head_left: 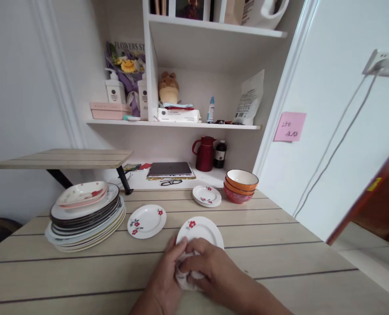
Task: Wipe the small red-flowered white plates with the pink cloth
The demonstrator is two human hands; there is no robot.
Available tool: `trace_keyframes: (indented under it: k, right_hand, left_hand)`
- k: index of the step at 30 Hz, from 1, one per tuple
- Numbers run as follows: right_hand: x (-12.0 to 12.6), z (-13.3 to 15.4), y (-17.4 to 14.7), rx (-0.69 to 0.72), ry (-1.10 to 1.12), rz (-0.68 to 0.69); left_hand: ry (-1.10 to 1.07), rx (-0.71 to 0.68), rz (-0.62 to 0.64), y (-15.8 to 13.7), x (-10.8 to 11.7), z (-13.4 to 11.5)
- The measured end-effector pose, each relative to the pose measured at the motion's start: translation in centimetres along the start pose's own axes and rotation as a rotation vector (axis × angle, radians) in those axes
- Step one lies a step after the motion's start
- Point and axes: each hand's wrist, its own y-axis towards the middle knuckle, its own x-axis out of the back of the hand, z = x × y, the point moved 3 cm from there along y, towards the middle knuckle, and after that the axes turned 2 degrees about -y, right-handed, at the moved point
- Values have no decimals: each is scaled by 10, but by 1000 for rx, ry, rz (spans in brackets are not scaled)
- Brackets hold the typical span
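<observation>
Near the front of the table, a white plate with a red flower [207,229] is gripped at its left edge by my left hand [164,273], thumb on the rim. My right hand [210,267] has its fingers curled round a crumpled white cloth [184,280] pressed against the plate's near side. Part of the plate is hidden behind my hands. To the left, a similar flowered plate [148,223] lies flat on the wood. A short stack of small flowered plates [206,194] sits farther back.
A tall pile of plates and dishes [86,223] stands at left, beside a small raised shelf [63,158]. Stacked orange and red bowls [241,186] are at back right. Behind are a closed laptop [170,169], glasses [171,182], a red jug [205,155] and a dark bottle [220,155].
</observation>
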Motion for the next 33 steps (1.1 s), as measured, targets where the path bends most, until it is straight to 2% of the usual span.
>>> trace_keyframes:
  k: [6, 13, 15, 27, 33]
  right_hand:
    - [10, -5, -1, -18, -134, -56]
    - [36, -46, -9, -289, -301, -429]
    - [38, -53, -12, -343, -326, -489]
    - [25, -52, -10, -365, -341, -466]
    - [15, -39, -3, -251, -292, -428]
  left_hand:
    - [-3, -65, 7, 1, 0, -1]
    - [-84, -88, 26, -3, -5, 0]
    - [-79, -87, 17, -4, -4, 0]
    - [47, -125, 124, -2, -5, 6]
    - [77, -129, 204, -1, -7, 9]
